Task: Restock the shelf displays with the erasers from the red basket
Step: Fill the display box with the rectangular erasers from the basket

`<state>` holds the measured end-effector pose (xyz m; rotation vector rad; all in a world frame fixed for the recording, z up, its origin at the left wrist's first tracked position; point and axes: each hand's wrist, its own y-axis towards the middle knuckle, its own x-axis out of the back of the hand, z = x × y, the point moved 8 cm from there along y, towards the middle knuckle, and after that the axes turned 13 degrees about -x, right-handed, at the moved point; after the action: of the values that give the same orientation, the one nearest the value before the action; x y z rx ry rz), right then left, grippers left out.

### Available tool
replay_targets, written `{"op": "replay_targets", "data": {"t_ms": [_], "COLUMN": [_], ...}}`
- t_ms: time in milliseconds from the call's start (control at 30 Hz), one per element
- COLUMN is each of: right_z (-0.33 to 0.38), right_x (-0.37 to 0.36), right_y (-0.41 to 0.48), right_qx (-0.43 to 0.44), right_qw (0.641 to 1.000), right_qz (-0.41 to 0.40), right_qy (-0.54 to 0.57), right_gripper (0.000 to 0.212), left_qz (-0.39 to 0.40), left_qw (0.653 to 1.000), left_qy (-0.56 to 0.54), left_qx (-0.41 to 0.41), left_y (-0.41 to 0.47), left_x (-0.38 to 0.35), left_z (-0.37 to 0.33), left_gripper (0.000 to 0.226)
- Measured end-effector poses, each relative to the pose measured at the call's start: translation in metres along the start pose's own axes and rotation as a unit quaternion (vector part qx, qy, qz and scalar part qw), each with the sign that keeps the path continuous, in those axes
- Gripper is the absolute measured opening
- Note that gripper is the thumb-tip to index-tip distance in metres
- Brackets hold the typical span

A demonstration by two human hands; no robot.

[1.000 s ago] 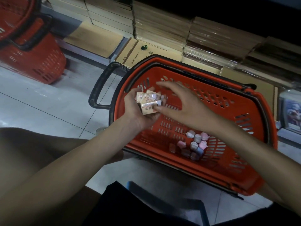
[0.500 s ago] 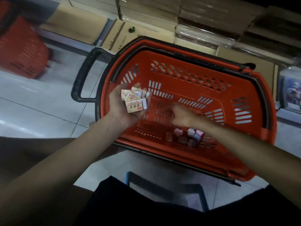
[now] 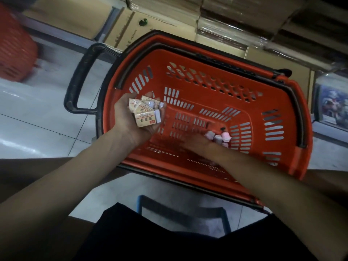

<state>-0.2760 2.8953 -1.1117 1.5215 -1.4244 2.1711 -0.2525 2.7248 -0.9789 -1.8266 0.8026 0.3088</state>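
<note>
Our left hand [image 3: 131, 121] cups a stack of boxed erasers [image 3: 146, 114] over the red basket [image 3: 293, 166] at 9 o'clock. Our right hand [image 3: 195, 140] reaches the pastel erasers [image 3: 220, 137] on the basket floor; blurred, so we cannot tell its grip.

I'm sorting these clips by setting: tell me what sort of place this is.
Probably a stationery shop or its stockroom aisle: a red shopping basket on a tiled floor, wrapped bundles of stock stacked behind it, and boxed erasers in the left hand.
</note>
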Motion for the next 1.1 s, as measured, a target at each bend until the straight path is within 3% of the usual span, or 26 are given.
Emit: {"op": "replay_targets", "data": {"t_ms": [133,267,333,567,867,1100], "right_z": [-0.02,-0.048,-0.062,-0.111,-0.17,-0.182], "right_x": [0.035,0.082,0.108,0.205,0.267,0.31], "right_y": [-0.012,-0.033,-0.049,-0.138,-0.239,-0.303], "right_qx": [-0.054,-0.09,-0.105,-0.139,-0.137,-0.132], "right_qw": [0.991,0.969,0.941,0.795,0.707,0.665], "right_qz": [-0.013,-0.093,-0.143,-0.285,-0.392,-0.505], "right_qy": [0.119,0.209,0.288,0.518,0.573,0.533], "right_gripper": [0.046,0.039,0.029,0.04,0.035,0.029], "left_qz": [-0.021,-0.005,0.009,0.069,0.129,0.148], "left_qw": [1.0,1.0,1.0,0.998,0.991,0.987], "left_qy": [0.0,0.001,0.005,-0.008,-0.029,-0.04], "left_qx": [0.005,0.003,-0.003,-0.01,-0.027,-0.039], "left_y": [0.001,-0.011,-0.018,-0.048,-0.091,-0.116], "left_x": [-0.001,-0.031,-0.052,-0.143,-0.23,-0.274], "left_z": [0.007,0.015,0.019,0.029,0.04,0.043], "left_gripper": [0.037,0.036,0.039,0.037,0.043,0.041]}}
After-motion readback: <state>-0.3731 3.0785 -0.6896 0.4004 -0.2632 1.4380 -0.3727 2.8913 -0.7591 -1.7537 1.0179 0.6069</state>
